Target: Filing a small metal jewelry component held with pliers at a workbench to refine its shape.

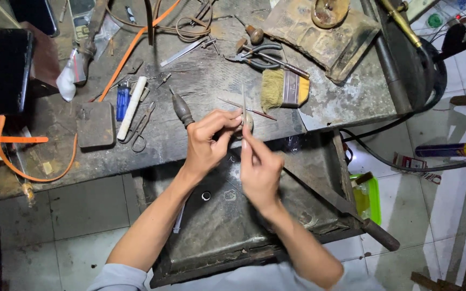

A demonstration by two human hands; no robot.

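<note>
catch tray point(217, 226): nearest thing, a dark metal drawer pulled out under the hands, with a small ring point(206, 195) lying loose in it. Anything dropped probably lands here, which is good, but a bounce off the right rim would send it to the tiled floor.

left hand point(207, 141): fingers pressed together, pinching a small pale rounded piece point(249, 123) right at the near edge of the surface. It's only a fingertip grip, so a hard push from the tool could roll it out.

right hand point(259, 171): pinching a thin metal tool point(243, 102), upright, tip against the piece. If it skids, I'd guess it jabs the left fingertips, they're touching close.

surface point(200, 81): worn and crowded. A dark-handled tool point(182, 109) lies just left of the hands, thin rods just behind them; an elbow nudge could knock those into the tray.

further back: brush point(284, 89), pliers point(260, 55), blue lighter point(122, 101), white stick point(131, 108), orange strap point(136, 46). All well apart from the hands, low risk.
</note>
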